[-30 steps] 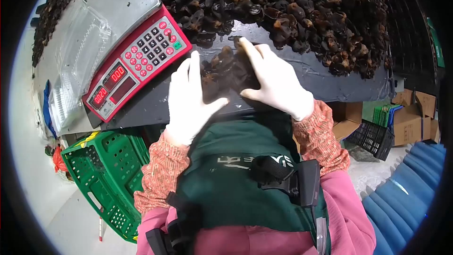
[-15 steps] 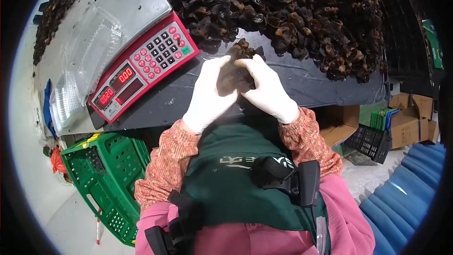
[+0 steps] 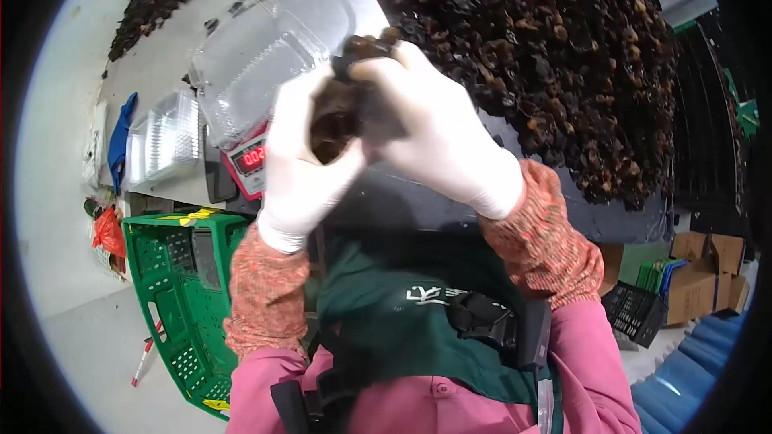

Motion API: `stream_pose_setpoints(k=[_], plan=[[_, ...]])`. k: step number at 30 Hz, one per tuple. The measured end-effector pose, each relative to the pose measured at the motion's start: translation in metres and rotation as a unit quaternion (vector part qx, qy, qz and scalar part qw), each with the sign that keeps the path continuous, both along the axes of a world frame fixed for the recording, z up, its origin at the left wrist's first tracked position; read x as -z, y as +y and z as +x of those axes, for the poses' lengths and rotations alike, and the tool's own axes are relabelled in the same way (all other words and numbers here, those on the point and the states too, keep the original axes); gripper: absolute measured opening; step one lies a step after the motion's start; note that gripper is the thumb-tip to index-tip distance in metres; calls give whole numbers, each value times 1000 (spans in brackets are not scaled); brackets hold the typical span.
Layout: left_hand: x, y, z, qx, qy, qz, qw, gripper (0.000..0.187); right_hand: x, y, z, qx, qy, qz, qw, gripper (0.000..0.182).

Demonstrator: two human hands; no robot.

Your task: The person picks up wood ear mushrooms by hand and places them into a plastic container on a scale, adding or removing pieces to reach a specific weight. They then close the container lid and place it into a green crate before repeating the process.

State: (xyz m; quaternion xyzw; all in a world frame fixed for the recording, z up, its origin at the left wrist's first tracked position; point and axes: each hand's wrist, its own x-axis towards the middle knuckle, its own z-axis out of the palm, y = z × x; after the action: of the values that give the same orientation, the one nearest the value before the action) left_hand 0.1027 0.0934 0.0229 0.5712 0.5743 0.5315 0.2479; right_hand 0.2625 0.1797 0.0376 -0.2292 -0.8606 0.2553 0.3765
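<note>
Both hands wear white gloves and hold a clump of dark brown fungus pieces (image 3: 336, 116) between them, above the red scale (image 3: 246, 162). My left hand (image 3: 301, 153) curls round the clump's left side. Round its right side bends my right hand (image 3: 442, 128), slightly blurred. An open clear plastic container (image 3: 257, 60) rests on the scale's metal plate (image 3: 354, 4), just beyond the hands. Most of the scale's keypad is hidden behind the hands; part of its red display shows.
A large heap of dark fungus (image 3: 555, 56) covers the table's back right. Stacked clear containers (image 3: 166, 141) stand at the left, beside a blue cloth (image 3: 122, 141). Below the left edge is a green crate (image 3: 173, 273); cardboard boxes (image 3: 696, 285) lie at the right.
Both hands have moved left with the fungus clump, from the table's front edge to above the scale. The camera view has shifted as well.
</note>
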Motion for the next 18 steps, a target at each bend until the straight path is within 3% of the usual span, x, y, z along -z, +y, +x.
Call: stream_pose_setpoints(k=[3,4,7,9,11,13,18], plan=[[-16,7,-54,-58,114,65,990,69,-9,15,-61,-10,12,79,997,40],[-17,9,-66,-63,66,57,994,70,-12,18,-81,-10,10,95,995,38],[-17,16,-106,-105,249,23,963,66,0,30,-124,-8,-19,136,991,29],[-11,19,-123,-105,318,-62,940,67,20,42,-146,-6,-62,179,982,26],[1,15,-133,-91,378,-46,920,71,15,41,-136,-25,-94,178,979,27],[-5,11,-131,-98,362,-79,924,78,4,43,-130,-40,-149,165,974,29],[-18,-4,-133,-80,318,-58,943,78,-1,46,-101,-62,-119,214,968,36]])
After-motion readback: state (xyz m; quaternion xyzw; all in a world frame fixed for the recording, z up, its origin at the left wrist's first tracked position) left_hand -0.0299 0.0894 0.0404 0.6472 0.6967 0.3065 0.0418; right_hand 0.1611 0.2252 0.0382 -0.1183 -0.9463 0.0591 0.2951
